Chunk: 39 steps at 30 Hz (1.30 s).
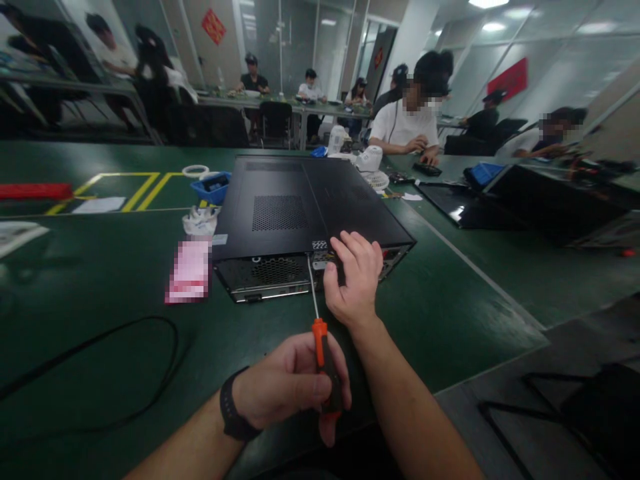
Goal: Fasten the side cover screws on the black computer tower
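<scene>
A black computer case (280, 180) lies flat on the green table with its rear panel facing me. My left hand (295, 383), with a dark band on the wrist, is wrapped round the orange and black handle of a screwdriver (321, 340). The screwdriver's shaft points away from me, and its tip meets the case's rear edge near the middle; the exact contact is too small to make out. On the right part of that same edge rests my right hand (356, 280), fingers spread over the top cover and holding nothing.
Left of the case are a blue bin (213, 190), a crumpled white glove (200, 221) and a blurred pink item (190, 270). A black cable (165, 320) curves across the table's left side. Black panels (465, 203) lie to the right. Across the table a person (410, 120) works.
</scene>
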Motion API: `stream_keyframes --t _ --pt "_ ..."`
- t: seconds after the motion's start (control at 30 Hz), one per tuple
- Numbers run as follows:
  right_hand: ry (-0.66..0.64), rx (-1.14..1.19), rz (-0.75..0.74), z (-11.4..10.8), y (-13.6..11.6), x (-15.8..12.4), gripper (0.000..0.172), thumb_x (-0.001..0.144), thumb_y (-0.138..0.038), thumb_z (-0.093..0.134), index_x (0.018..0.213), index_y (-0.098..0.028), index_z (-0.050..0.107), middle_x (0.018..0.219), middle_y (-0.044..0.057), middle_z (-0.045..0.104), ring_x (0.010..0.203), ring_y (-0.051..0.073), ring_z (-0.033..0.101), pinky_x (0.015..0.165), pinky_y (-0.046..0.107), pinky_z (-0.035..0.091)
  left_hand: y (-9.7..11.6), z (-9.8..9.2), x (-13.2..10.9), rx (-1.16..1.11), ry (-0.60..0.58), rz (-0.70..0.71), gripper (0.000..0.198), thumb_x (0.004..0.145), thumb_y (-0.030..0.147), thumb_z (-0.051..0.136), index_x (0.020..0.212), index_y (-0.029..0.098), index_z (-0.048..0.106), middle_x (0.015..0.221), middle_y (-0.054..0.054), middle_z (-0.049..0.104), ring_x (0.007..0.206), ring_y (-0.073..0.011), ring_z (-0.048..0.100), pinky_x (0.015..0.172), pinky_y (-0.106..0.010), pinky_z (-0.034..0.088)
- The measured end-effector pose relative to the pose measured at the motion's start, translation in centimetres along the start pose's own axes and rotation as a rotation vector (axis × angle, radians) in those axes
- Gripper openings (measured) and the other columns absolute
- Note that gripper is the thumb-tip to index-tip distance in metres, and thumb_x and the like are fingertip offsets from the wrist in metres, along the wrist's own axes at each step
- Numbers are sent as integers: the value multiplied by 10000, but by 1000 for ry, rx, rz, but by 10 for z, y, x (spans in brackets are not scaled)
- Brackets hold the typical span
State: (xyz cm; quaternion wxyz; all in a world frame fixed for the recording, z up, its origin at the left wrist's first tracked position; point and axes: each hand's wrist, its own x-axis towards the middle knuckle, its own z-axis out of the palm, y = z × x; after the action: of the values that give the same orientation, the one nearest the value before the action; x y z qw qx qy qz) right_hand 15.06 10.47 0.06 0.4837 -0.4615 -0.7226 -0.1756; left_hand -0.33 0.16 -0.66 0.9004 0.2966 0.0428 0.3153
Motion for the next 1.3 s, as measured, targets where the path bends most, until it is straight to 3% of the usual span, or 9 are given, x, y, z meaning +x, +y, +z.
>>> stream_keyframes --t 0.2,0.4,0.6,0.77,0.93,1.1,1.23,1.3 --pt "13 19 -17 0 1 0 395 949 -271 535 1335 -232 607 1382 89 664 1364 248 552 1232 507 277 2 1 1 19 23 6 284 819 279 802 1024 129 674 865 -73 738 628 -130 706 556 -221 602" --pt "18 35 -22 -3 5 6 384 944 -248 532 1313 -223 635 1309 79 715 1280 233 617 1181 475 361 2 0 0 16 21 10 288 821 282 799 1023 126 666 865 -79 741 628 -139 715 582 -252 619" --pt "97 88 -52 -6 9 27 231 948 -207 540 1012 -203 761 1036 60 798 1006 207 710 969 402 507 1 0 0 7 4 6 269 836 269 782 1037 132 666 875 -83 741 632 -140 713 555 -235 601" --pt "114 84 -30 -1 13 38 282 967 -200 510 838 -211 761 847 29 791 824 175 707 850 377 503 1 0 0 -5 -3 1 267 836 274 785 1033 136 668 872 -76 737 634 -138 711 560 -235 602" --pt "207 111 -107 8 18 24 221 920 -180 541 996 -199 748 1019 64 792 998 212 711 946 410 519 1 1 0 -10 4 18 263 840 263 784 1039 129 678 881 -79 739 641 -133 711 571 -227 605" --pt "136 62 -119 7 16 11 308 923 -203 534 1189 -196 688 1202 98 740 1217 251 643 1117 487 441 0 1 1 -40 -16 17 259 843 246 778 1050 124 680 903 -85 742 662 -147 725 582 -236 612" --pt "126 -44 -57 7 14 7 303 932 -262 539 1187 -217 695 1382 125 632 1386 302 518 1156 541 385 0 2 1 -38 -24 18 242 852 245 769 1045 130 679 896 -78 743 652 -134 722 578 -224 606" --pt "105 -58 -29 7 14 7 302 935 -267 535 1191 -239 693 1365 102 646 1373 285 533 1182 542 346 0 2 1 -31 -27 25 241 855 249 765 1045 132 675 893 -77 741 646 -132 716 566 -221 598"
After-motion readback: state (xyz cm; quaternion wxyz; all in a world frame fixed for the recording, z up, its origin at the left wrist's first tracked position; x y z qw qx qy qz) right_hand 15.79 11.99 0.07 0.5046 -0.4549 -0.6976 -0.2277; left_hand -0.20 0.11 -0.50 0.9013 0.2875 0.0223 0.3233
